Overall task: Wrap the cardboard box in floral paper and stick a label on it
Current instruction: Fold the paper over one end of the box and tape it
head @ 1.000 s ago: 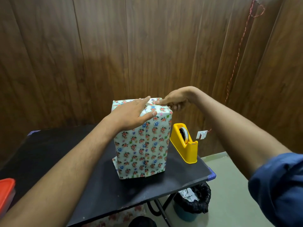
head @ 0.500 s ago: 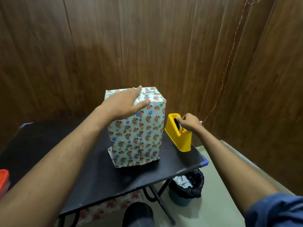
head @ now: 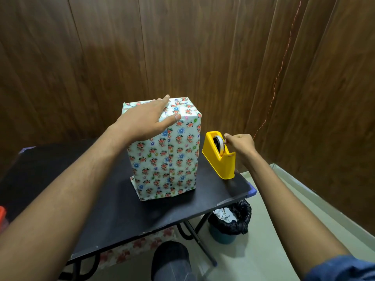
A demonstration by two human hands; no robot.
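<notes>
The box [head: 168, 157], covered in white floral paper, stands upright on the black table [head: 121, 216]. My left hand [head: 146, 120] lies flat on its top with straight fingers, pressing the folded paper down. To the right of the box sits a yellow tape dispenser [head: 220, 159] holding a tape roll. My right hand [head: 239, 145] is at the dispenser's far side, fingers curled, pinching the tape at the roll. No label is visible.
A bin lined with a black bag [head: 229, 222] stands on the floor under the table's right corner. Floral paper [head: 138, 248] lies under the table. A red object [head: 2, 216] shows at the left edge. Wood panelling is close behind the table.
My right hand left the top of the box, dropped to the tape dispenser and now pinches the tape. My left hand stayed pressed on the box top.
</notes>
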